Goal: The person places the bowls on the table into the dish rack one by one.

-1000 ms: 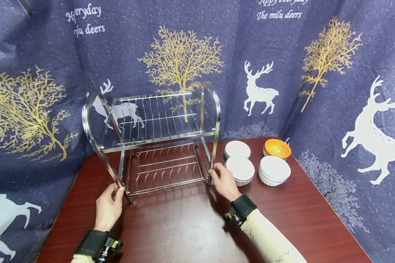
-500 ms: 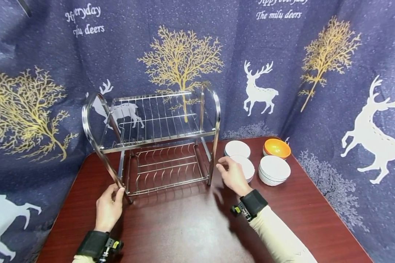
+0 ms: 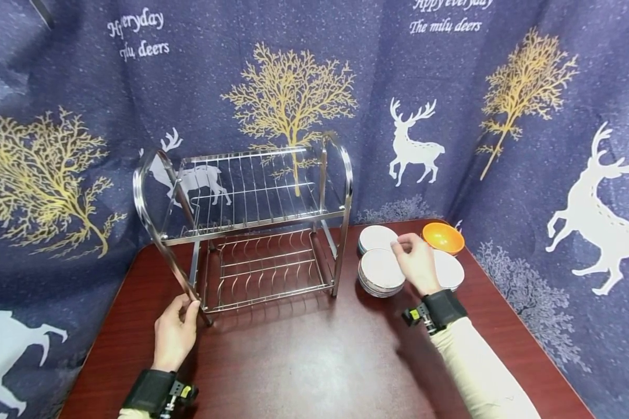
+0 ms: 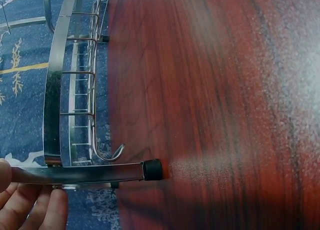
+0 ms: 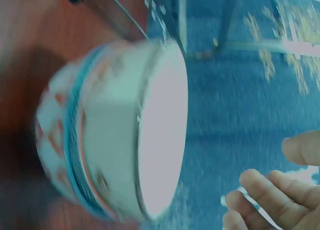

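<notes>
A two-tier metal dish rack (image 3: 257,222) stands on the left half of the table. My left hand (image 3: 174,331) pinches its front left leg (image 4: 100,173) low down, just above the black foot, thumb on one side and fingers on the other. My right hand (image 3: 418,262) hovers over the bowls on the right, fingers loosely bent and holding nothing. Just left of it stands a stack of white bowls (image 3: 380,271); the right wrist view shows a patterned outside with a blue band on these bowls (image 5: 110,130). Another white stack (image 3: 449,269) is partly hidden behind the hand.
Behind the near stack stands another stack of white bowls (image 3: 377,237). An orange bowl (image 3: 444,237) tops the pile at the back right. A dark blue curtain (image 3: 367,70) with deer and trees hangs behind the red-brown table (image 3: 293,361).
My right hand has let go of the rack's front right leg and moved right, over the bowls. The left hand keeps its hold on the left leg.
</notes>
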